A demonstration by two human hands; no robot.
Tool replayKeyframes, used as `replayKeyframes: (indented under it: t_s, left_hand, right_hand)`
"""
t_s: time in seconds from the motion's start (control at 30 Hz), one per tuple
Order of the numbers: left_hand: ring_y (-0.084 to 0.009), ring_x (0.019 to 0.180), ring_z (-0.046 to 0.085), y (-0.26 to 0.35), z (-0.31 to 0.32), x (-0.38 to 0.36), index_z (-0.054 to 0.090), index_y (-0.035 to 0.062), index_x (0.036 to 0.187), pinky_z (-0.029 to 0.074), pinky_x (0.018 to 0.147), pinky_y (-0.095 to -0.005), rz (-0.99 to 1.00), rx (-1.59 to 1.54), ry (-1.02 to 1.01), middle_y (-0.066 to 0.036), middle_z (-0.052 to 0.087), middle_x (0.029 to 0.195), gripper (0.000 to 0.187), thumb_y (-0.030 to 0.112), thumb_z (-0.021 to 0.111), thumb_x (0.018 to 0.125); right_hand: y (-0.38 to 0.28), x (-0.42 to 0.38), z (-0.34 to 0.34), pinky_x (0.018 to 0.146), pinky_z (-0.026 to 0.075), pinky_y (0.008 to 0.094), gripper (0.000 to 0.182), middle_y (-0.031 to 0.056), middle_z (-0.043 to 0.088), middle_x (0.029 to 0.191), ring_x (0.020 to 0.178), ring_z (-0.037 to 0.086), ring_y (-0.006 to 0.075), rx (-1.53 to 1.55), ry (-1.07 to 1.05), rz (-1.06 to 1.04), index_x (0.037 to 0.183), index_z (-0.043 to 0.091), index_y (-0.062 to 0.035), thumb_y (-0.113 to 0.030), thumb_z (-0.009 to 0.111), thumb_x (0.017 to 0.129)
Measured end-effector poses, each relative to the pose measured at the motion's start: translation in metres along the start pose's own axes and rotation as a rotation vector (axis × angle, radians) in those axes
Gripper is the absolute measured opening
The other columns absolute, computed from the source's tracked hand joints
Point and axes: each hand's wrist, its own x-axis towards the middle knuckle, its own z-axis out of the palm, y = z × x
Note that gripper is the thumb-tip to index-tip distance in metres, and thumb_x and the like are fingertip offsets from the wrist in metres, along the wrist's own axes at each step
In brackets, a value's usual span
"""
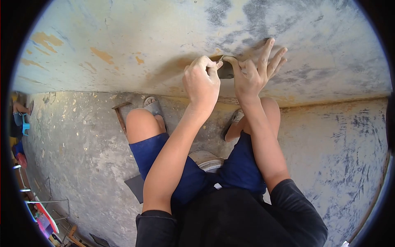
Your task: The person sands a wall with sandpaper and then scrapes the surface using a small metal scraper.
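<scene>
Grey, scuffed floor [82, 152] meets a stained wall [135, 29] along the wall's lower edge. Near the floor's left edge I see another person's leg [20, 108] beside a blue stool [25, 124]. Further right, a hammer [120, 117] lies by the left knee [142, 123], and a dark square [135, 186] lies partly under the left arm. My left hand [201, 82] is closed, thumb and fingertips pinching the dark sheet [226, 72], which sits between the hands, just above the wall's lower edge. To its right, my right hand [250, 80] touches the sheet with its thumb, three fingers fanned out near the wall; I cannot tell whether it grips.
</scene>
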Motion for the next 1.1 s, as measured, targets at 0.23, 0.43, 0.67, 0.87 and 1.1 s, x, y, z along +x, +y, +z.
replayKeyframes:
  t_s: [0.23, 0.43, 0.67, 0.87, 1.1]
  left_hand:
    - [-0.0128, 0.052, 0.059, -0.008, -0.046, 0.021, 0.069, 0.0000, 0.078, 0.044, 0.052, -0.0315, -0.185, 0.001, 0.059, -0.011, 0.069, 0.061, 0.024, 0.012, 0.083, 0.093]
    - [-0.0159, 0.057, 0.063, -0.006, -0.012, 0.006, 0.069, 0.0007, 0.077, 0.046, 0.055, -0.0343, -0.081, 0.014, -0.052, -0.011, 0.073, 0.071, 0.016, 0.003, 0.075, 0.092]
    - [-0.0134, 0.048, 0.051, 0.001, -0.031, 0.018, 0.068, 0.0015, 0.078, 0.041, 0.051, -0.0328, -0.199, 0.028, 0.013, -0.008, 0.064, 0.058, 0.025, 0.015, 0.084, 0.092]
    - [-0.0145, 0.049, 0.049, -0.012, -0.029, 0.009, 0.065, 0.0017, 0.077, 0.041, 0.053, -0.0335, -0.111, 0.064, -0.037, -0.008, 0.061, 0.056, 0.028, 0.015, 0.085, 0.092]
    - [-0.0175, 0.065, 0.062, -0.002, -0.034, -0.004, 0.061, -0.0019, 0.083, 0.050, 0.064, -0.0312, -0.070, -0.053, -0.237, -0.011, 0.066, 0.073, 0.026, 0.007, 0.084, 0.090]
  right_hand:
    - [-0.044, 0.009, 0.040, 0.133, 0.002, 0.0596, 0.048, 0.0212, 0.043, 0.167, 0.164, 0.012, 0.0475, -0.003, -0.015, -0.099, 0.058, 0.055, -0.0147, -0.040, 0.092, 0.075]
    - [-0.005, -0.002, 0.020, 0.133, 0.001, 0.0614, 0.048, 0.0190, 0.048, 0.164, 0.163, 0.018, 0.0478, 0.017, 0.068, -0.067, 0.055, 0.051, -0.0122, -0.032, 0.087, 0.080]
    - [-0.022, 0.000, 0.039, 0.132, 0.002, 0.0632, 0.048, 0.0177, 0.050, 0.164, 0.163, 0.020, 0.0468, 0.052, 0.094, -0.043, 0.056, 0.052, -0.0116, -0.032, 0.089, 0.079]
    - [-0.027, 0.009, 0.021, 0.131, 0.018, 0.0616, 0.047, 0.0170, 0.057, 0.158, 0.159, 0.033, 0.0458, 0.117, 0.023, -0.096, 0.061, 0.052, -0.0096, -0.032, 0.088, 0.081]
    - [-0.022, -0.013, -0.058, 0.097, 0.055, 0.0482, 0.039, 0.0187, 0.062, 0.152, 0.118, 0.067, 0.0379, 0.336, -0.218, 0.095, 0.067, 0.055, -0.0048, -0.014, 0.093, 0.073]
